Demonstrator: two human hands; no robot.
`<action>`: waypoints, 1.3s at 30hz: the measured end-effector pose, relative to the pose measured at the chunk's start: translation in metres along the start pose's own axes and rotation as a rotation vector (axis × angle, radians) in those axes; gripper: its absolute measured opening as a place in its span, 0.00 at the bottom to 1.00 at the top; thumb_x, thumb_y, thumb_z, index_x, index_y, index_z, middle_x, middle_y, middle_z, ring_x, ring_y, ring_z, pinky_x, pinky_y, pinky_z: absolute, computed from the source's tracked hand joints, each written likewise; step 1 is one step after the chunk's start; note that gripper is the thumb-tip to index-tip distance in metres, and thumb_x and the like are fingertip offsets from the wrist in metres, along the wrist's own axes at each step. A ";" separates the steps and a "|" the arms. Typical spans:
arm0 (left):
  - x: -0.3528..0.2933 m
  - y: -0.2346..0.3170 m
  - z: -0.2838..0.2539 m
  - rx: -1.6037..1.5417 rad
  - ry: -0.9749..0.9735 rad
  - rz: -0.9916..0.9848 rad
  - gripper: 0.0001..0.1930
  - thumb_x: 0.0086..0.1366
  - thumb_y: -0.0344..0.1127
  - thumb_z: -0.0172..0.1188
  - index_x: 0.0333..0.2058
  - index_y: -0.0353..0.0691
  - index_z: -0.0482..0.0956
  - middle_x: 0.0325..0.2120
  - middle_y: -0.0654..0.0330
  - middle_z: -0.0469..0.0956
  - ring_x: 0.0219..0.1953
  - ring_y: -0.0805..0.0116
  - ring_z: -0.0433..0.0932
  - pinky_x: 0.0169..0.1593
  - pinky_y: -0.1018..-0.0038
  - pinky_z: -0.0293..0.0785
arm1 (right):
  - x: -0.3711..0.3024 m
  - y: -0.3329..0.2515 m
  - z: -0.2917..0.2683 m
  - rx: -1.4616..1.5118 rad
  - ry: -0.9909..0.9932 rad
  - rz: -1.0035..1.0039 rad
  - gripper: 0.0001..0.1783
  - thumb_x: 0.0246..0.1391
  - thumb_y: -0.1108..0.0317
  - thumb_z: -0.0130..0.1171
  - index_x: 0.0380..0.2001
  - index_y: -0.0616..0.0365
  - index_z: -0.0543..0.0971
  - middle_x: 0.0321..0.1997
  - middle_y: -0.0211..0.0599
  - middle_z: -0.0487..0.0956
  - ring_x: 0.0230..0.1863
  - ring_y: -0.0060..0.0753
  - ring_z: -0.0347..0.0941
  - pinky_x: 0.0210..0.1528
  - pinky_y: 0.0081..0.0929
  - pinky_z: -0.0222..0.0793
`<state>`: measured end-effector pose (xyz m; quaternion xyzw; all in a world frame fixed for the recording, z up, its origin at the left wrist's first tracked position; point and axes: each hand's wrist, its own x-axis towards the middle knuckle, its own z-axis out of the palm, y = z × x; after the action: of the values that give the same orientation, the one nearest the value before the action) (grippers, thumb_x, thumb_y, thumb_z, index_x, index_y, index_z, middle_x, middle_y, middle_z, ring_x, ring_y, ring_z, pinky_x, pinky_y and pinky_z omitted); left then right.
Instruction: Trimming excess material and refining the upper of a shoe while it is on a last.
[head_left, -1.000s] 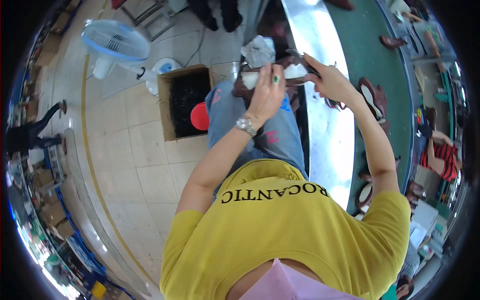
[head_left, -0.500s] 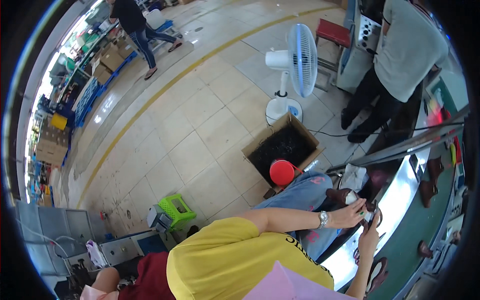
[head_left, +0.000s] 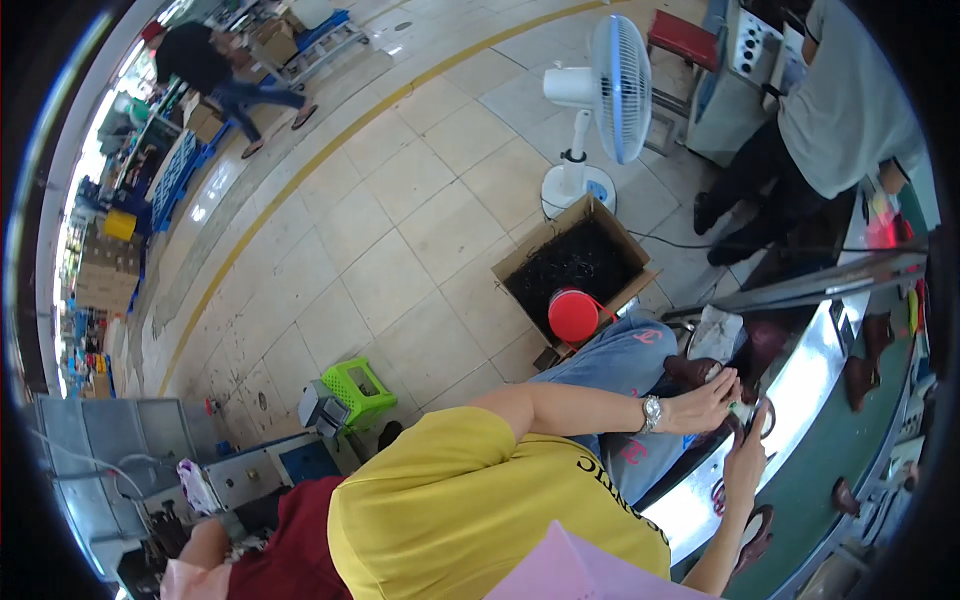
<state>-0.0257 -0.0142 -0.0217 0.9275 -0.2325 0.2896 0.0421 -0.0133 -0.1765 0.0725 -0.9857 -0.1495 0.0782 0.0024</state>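
A brown shoe (head_left: 688, 371) with a pale inside lies over the knee of my jeans. My left hand (head_left: 705, 402), wearing a watch, is closed on this shoe. Right beside it, my right hand (head_left: 745, 458) is closed around what looks like scissors (head_left: 768, 418); a dark loop shows by the fingers, and the blades cannot be made out. My fingers hide part of the shoe. Another brown shoe (head_left: 756, 538) with a pale inside lies on the green work surface (head_left: 800, 490), close to my right forearm.
More brown shoe pieces (head_left: 860, 382) lie farther along the bench. A cardboard box (head_left: 512, 262) of dark scraps holds a red tub (head_left: 573, 315); behind it stands a fan (head_left: 620, 90). A co-worker (head_left: 850, 110) stands upper right. A green stool (head_left: 358, 392) is to the left.
My hands sit slightly higher and farther right in view, and the shoe is turned or covered more. A person at upper left has walked left and bent forward. The whole view has shifted a little.
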 end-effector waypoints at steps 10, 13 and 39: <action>0.009 -0.024 0.000 -0.428 0.088 -0.014 0.15 0.54 0.30 0.55 0.40 0.29 0.73 0.34 0.47 0.72 0.45 0.45 0.71 0.53 0.53 0.69 | 0.012 -0.021 -0.010 0.120 -0.053 0.098 0.39 0.57 0.67 0.50 0.70 0.34 0.50 0.28 0.59 0.79 0.29 0.62 0.77 0.31 0.55 0.70; 0.020 -0.031 -0.033 -0.534 -0.177 -0.356 0.33 0.49 0.34 0.69 0.54 0.30 0.68 0.50 0.45 0.70 0.55 0.45 0.67 0.59 0.56 0.64 | 0.015 -0.022 -0.034 0.095 0.051 -0.030 0.40 0.58 0.64 0.53 0.70 0.36 0.49 0.22 0.56 0.78 0.25 0.61 0.76 0.29 0.55 0.70; -0.001 -0.073 -0.030 -1.035 -0.197 -0.444 0.51 0.44 0.38 0.77 0.63 0.34 0.55 0.50 0.52 0.78 0.50 0.57 0.79 0.52 0.70 0.73 | 0.024 -0.025 -0.009 0.302 0.074 -0.145 0.34 0.57 0.65 0.53 0.66 0.46 0.57 0.27 0.50 0.80 0.30 0.58 0.78 0.33 0.51 0.72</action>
<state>-0.0090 0.0575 0.0068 0.8354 -0.1463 0.0343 0.5288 0.0033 -0.1453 0.0779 -0.9630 -0.2065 0.0632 0.1614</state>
